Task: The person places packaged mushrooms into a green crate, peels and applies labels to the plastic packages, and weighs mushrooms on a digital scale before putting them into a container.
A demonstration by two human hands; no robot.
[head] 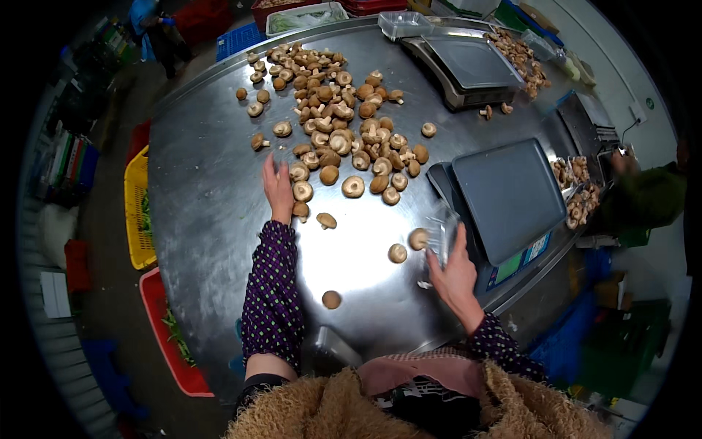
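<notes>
My left hand [278, 189] rests at the near left edge of a spread of shiitake mushrooms [340, 141], fingers apart and nothing in its grasp. Beside its wrist lies a mushroom on its side [300, 209]. In my right hand [458, 277] is a clear plastic tray [440, 233], tilted and partly blurred, close to the digital scale. One mushroom [418, 239] touches or overlaps the tray's left edge; I cannot tell which. Another mushroom [397, 253] sits just left of it, and a brown cap [331, 299] lies nearer my body on the steel table [219, 219].
A digital scale [507, 197] stands at right, a second scale [471, 63] behind it with an empty clear tray [405, 25] alongside. Filled mushroom packs [582, 206] sit near another person's sleeve [641, 197]. Yellow [134, 208] and red crates [170, 340] flank the table's left edge.
</notes>
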